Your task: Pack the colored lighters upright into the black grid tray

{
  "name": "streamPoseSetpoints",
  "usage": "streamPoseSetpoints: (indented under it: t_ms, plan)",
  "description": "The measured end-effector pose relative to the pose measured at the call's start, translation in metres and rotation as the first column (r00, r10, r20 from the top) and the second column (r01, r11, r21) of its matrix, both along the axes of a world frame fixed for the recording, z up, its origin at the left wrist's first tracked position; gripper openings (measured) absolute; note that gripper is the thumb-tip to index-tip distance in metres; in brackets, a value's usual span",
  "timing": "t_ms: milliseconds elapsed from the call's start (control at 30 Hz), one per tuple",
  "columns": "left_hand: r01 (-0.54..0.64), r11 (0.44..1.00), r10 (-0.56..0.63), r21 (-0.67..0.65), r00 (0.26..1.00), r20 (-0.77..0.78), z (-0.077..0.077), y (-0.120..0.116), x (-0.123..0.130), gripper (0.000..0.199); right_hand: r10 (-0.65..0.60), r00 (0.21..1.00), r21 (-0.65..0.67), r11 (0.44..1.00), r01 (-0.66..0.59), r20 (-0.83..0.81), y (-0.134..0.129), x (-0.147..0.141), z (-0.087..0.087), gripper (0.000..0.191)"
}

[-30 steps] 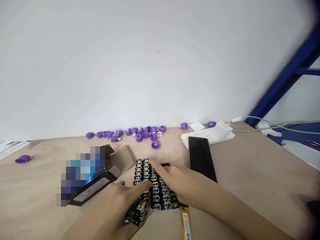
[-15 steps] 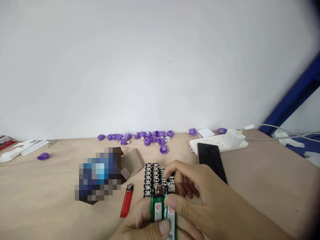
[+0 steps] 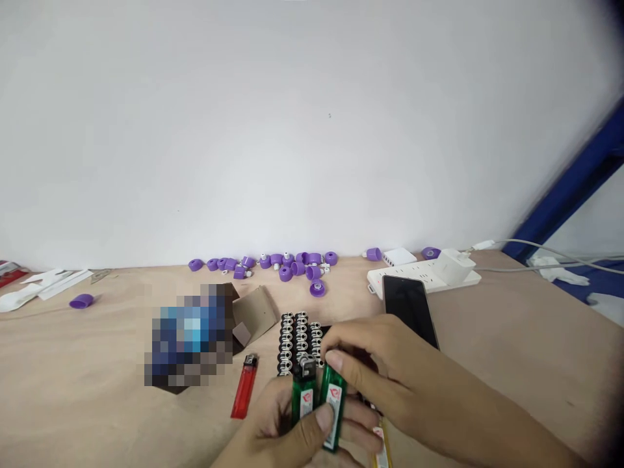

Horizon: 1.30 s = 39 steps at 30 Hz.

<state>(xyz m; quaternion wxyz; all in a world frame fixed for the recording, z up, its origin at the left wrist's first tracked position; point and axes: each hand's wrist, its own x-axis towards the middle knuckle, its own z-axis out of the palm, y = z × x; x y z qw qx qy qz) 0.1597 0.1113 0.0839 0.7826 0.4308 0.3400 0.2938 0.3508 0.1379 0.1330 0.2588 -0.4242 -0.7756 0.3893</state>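
Observation:
My left hand (image 3: 280, 432) is closed around two green lighters, its thumb pressed on the right one. The left green lighter (image 3: 305, 390) stands with its metal top up. The right green lighter (image 3: 335, 396) leans slightly, and its upper end is covered by my right hand (image 3: 390, 364), which pinches it between thumb and fingers. Behind my hands, several lighters (image 3: 294, 341) lie in neat columns with their metal tops showing. A yellow lighter (image 3: 381, 448) shows partly below my right hand. Left of my hands, a red lighter (image 3: 244, 388) lies alone on the table.
An open cardboard box (image 3: 256, 315) with a blurred-out side lies at the left. Several purple caps (image 3: 297, 268) are scattered along the wall. A black phone (image 3: 409, 305) rests against a white power strip (image 3: 404, 274) at the right. White scraps (image 3: 46, 286) lie far left.
My right thumb and fingers have moved onto the top of the right green lighter, which now leans and stands slightly apart from the other. The yellow lighter has come into view.

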Motion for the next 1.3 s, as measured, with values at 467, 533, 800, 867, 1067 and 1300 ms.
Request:
streamPoseSetpoints:
  t_ms: [467,533,800,867,1067,1300]
  plan:
    - [0.659,-0.161,0.574,0.734,0.668,-0.474,-0.031,0.028,-0.016,0.074,-0.254,0.929,0.286,0.942,0.175,0.269,0.044,0.032,-0.027,0.017]
    - [0.705,-0.230,0.601,0.671,0.645,-0.471,-0.030,0.029,-0.015,0.070,-0.240,0.922,0.274,0.949,0.156,0.306,0.043,0.027,-0.033,0.021]
    - [0.786,-0.273,0.667,0.554,0.570,-0.480,-0.007,0.026,-0.010,0.048,-0.175,0.935,0.238,0.966,0.102,0.309,0.043,0.016,-0.053,0.020]
    - [0.789,-0.266,0.669,0.554,0.565,-0.483,-0.005,0.025,-0.009,0.049,-0.154,0.940,0.250,0.965,0.076,0.306,0.043,0.015,-0.054,0.018]
    - [0.831,-0.249,0.669,0.498,0.520,-0.532,-0.008,0.024,-0.010,0.060,-0.080,0.937,0.305,0.952,-0.030,0.339,0.042,0.012,-0.055,0.017]
    - [0.808,-0.277,0.658,0.520,0.554,-0.510,-0.023,0.022,-0.011,0.044,-0.067,0.913,0.276,0.960,-0.052,0.403,0.036,0.008,-0.054,0.017]
